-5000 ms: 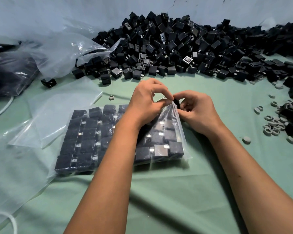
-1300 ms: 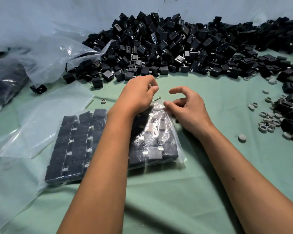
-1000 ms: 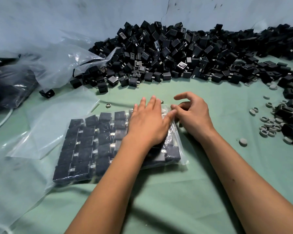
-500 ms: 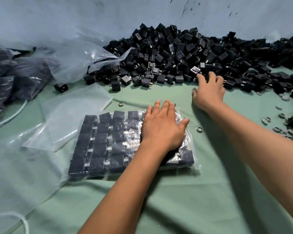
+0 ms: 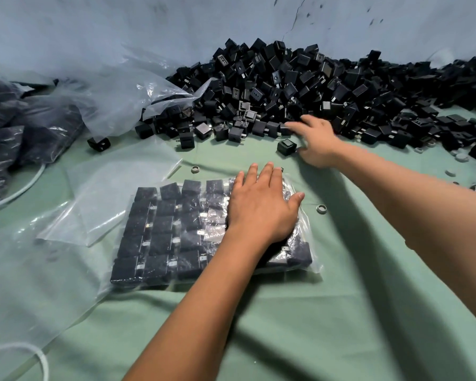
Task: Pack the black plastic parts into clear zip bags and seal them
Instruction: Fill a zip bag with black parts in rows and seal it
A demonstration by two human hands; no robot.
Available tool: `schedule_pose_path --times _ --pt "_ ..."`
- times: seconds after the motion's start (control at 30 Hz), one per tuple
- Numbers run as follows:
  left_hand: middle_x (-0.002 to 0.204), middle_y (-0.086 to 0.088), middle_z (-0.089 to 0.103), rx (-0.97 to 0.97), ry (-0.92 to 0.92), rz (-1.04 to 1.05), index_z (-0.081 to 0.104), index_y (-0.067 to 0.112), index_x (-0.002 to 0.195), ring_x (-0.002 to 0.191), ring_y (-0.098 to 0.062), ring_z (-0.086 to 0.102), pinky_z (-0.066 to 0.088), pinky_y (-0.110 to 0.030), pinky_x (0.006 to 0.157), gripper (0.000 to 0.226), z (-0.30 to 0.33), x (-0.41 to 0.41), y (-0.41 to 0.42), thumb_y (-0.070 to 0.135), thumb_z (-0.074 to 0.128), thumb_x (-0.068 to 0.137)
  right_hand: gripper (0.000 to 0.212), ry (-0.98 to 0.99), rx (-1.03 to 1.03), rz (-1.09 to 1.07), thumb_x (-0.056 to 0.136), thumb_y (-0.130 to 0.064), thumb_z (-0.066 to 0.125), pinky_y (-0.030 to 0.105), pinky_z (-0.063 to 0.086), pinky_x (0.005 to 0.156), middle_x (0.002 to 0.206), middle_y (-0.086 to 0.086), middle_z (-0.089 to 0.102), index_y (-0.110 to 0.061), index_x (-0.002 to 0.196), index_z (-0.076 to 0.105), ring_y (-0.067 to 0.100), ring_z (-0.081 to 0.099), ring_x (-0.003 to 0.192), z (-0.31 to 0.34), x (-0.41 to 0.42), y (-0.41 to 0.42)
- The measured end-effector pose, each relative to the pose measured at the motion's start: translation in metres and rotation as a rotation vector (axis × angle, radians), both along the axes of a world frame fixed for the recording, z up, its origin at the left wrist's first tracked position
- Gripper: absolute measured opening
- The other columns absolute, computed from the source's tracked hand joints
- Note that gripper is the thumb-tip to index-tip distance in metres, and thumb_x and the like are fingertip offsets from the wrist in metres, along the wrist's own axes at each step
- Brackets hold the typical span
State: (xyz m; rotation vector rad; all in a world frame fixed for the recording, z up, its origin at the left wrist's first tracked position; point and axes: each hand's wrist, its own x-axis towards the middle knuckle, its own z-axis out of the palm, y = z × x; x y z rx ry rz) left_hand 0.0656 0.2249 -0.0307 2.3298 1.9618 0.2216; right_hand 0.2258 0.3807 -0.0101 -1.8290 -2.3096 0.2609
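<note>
A clear zip bag [image 5: 176, 232] filled with rows of black plastic parts lies flat on the green cloth. My left hand [image 5: 261, 207] presses flat on the bag's right half, fingers straight. My right hand [image 5: 318, 141] reaches to the front edge of the big heap of loose black parts [image 5: 300, 86], fingers spread over the parts there and thumb beside one black part [image 5: 286, 146] that lies apart from the heap. It holds nothing that I can see.
Empty clear bags [image 5: 116, 199] lie left of the filled bag, with crumpled plastic [image 5: 116, 97] and dark filled bags [image 5: 17, 127] further left. Small grey rings [image 5: 321, 209] are scattered on the cloth. A blue wall stands behind the heap.
Both hands let go of the bag's top edge. My left hand went flat onto the bag, and my right hand moved away to the heap, where one black part now lies apart.
</note>
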Motion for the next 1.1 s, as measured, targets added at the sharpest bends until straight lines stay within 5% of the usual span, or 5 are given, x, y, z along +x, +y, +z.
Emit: schedule_pose_path --times 0.27,0.63,0.8,0.9,1.1 --pt "0.172 -0.001 0.009 -0.007 -0.007 0.005 0.015 0.017 0.164 0.159 -0.025 0.003 0.000 -0.047 0.128 0.076 0.000 0.000 -0.001 0.063 0.018 0.103 0.047 0.093 0.117 0.135 0.094 -0.025 0.067 0.036 0.024 0.109 0.127 0.004 0.053 -0.038 0.139 0.059 0.030 0.034 0.119 -0.011 -0.025 -0.032" --pt "0.170 0.000 0.021 -0.013 -0.103 0.008 0.021 0.022 0.162 0.157 -0.024 0.013 0.004 -0.047 0.128 0.071 0.005 -0.001 -0.001 0.063 0.023 0.104 0.054 0.298 0.305 -0.327 0.076 -0.030 0.067 0.043 0.034 0.099 0.125 0.002 0.054 -0.027 0.130 0.062 0.030 0.037 0.125 -0.028 0.010 -0.127" --pt "0.147 0.006 0.055 -0.019 -0.376 -0.048 0.059 0.035 0.140 0.140 -0.022 0.043 0.031 -0.049 0.119 0.036 0.024 -0.012 0.010 0.031 0.050 0.106 0.040 0.410 0.233 -0.208 0.085 -0.054 0.061 0.037 0.044 0.092 0.101 0.002 0.053 -0.030 0.115 0.072 0.025 0.050 0.108 -0.027 0.007 -0.131" --pt "0.156 0.001 0.045 -0.102 -0.296 -0.170 0.065 0.045 0.130 0.151 -0.025 0.024 0.024 -0.053 0.122 0.049 0.036 -0.015 0.023 0.008 0.055 0.100 0.022 0.383 0.244 -0.231 0.085 -0.047 0.079 0.031 0.046 0.079 0.093 0.003 0.058 -0.029 0.098 0.078 0.024 0.059 0.092 -0.027 0.009 -0.128" --pt "0.164 0.008 0.032 -0.251 -0.256 -0.308 0.069 0.058 0.096 0.157 -0.018 0.004 0.010 -0.053 0.126 0.070 0.052 -0.014 0.040 -0.009 0.048 0.093 0.058 0.452 0.232 -0.058 0.082 -0.020 0.079 0.036 0.045 0.103 0.120 0.001 0.063 -0.023 0.136 0.059 0.021 0.055 0.119 -0.025 0.012 -0.133"
